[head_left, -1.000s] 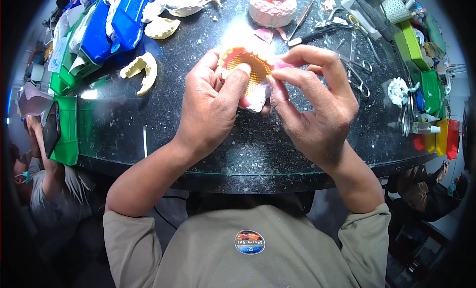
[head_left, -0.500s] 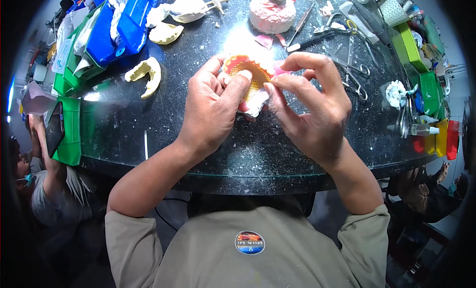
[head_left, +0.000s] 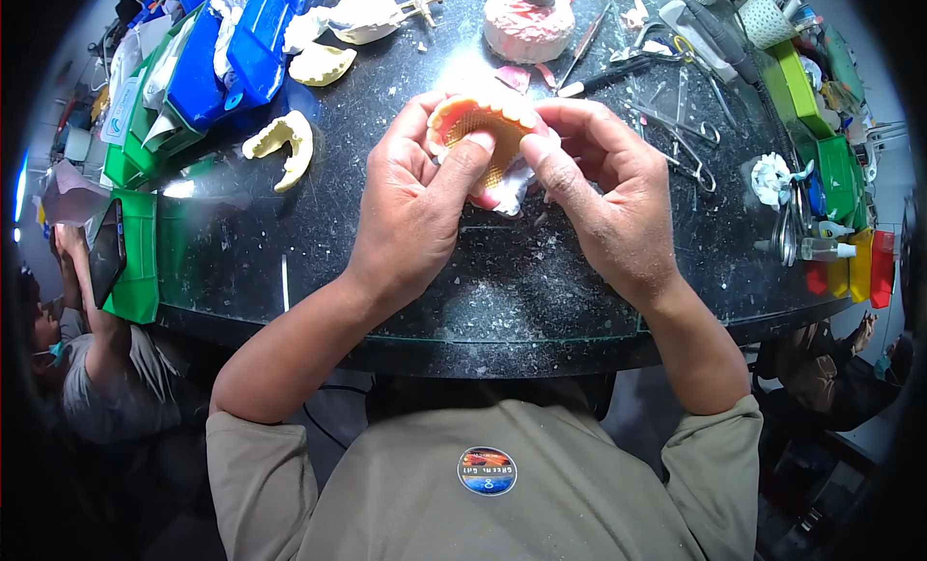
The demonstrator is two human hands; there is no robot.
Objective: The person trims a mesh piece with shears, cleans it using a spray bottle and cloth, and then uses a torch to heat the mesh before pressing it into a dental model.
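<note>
A denture piece [head_left: 504, 148] with a gold mesh plate, a pink rim and a row of pale teeth is up over the dark bench, under a bright light. My left hand [head_left: 420, 184] grips it from the left, thumb pressed on the mesh. On its right edge, the thumb and fingers of my right hand [head_left: 610, 189] are closed. White material [head_left: 512, 192] clings to the lower part of the piece. Behind it stand a pink-and-white round block [head_left: 528, 25] and small pink scraps [head_left: 514, 77].
Cream dental casts [head_left: 280, 148] and blue bins [head_left: 246, 54] stand at the left. Scissors and metal tools [head_left: 681, 136] lie at the right, near a crumpled white wad [head_left: 771, 179] and a small bottle [head_left: 828, 252]. People [head_left: 106, 358] are at both sides.
My right hand's fingers have closed in around the right edge of the piece, with the thumb now higher on it. The piece has tilted a little, showing its teeth more.
</note>
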